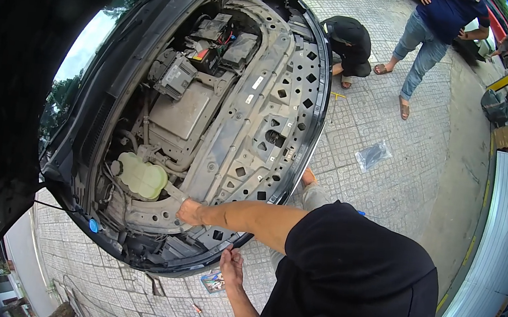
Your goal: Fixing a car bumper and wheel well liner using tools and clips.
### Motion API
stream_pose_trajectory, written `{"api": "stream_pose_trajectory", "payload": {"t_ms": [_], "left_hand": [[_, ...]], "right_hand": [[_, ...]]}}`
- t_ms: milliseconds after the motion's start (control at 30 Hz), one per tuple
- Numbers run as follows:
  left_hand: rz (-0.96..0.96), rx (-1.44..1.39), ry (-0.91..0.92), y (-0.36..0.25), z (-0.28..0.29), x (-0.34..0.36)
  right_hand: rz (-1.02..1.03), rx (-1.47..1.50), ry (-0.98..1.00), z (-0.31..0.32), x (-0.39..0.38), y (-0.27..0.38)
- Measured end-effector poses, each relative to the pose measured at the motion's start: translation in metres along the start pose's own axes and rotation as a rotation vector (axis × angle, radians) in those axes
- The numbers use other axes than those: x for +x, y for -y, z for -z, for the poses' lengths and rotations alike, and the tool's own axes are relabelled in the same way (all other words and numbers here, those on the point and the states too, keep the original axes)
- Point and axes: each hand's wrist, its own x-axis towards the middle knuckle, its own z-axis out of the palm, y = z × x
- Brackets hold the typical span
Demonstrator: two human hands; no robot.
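Note:
My right arm reaches over the front edge of a car's open engine bay (218, 141). My right hand (190, 211) rests on the grey front panel (210, 167), close to a pale yellow-green fluid reservoir (142, 176); its fingertips are hard to make out. Lower down, my left hand (232, 270) is raised at the outer edge of the black bumper (189, 270), fingers loosely bent and apart, with nothing visible in them. A blue cap (93, 225) sits at the near corner of the bay.
A crouching person (348, 40) works at the bumper's far end, beside a standing person (430, 37). On the paving lie a yellow-handled tool (338, 95), a clear plastic bag (373, 155) and a tray of small items (213, 282). A battery (203, 56) sits deeper in the bay.

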Motion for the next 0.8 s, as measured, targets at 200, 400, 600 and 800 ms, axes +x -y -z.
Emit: {"api": "stream_pose_trajectory", "payload": {"t_ms": [200, 400, 600, 800], "left_hand": [[-0.274, -0.189, -0.177, 0.014, -0.124, -0.002], [-0.371, -0.162, -0.116, 0.03, -0.311, 0.053], [-0.32, 0.057, -0.005, 0.029, -0.456, 0.088], [-0.334, 0.178, 0.097, -0.002, -0.517, 0.126]], "right_hand": [[0.098, 0.645, -0.011, 0.024, -0.085, -0.027], [-0.08, 1.252, 0.118, 0.094, -0.275, -0.203], [-0.319, 1.259, 0.09, 0.139, -0.339, -0.338], [-0.255, 1.278, 0.017, 0.144, -0.341, -0.413]]}}
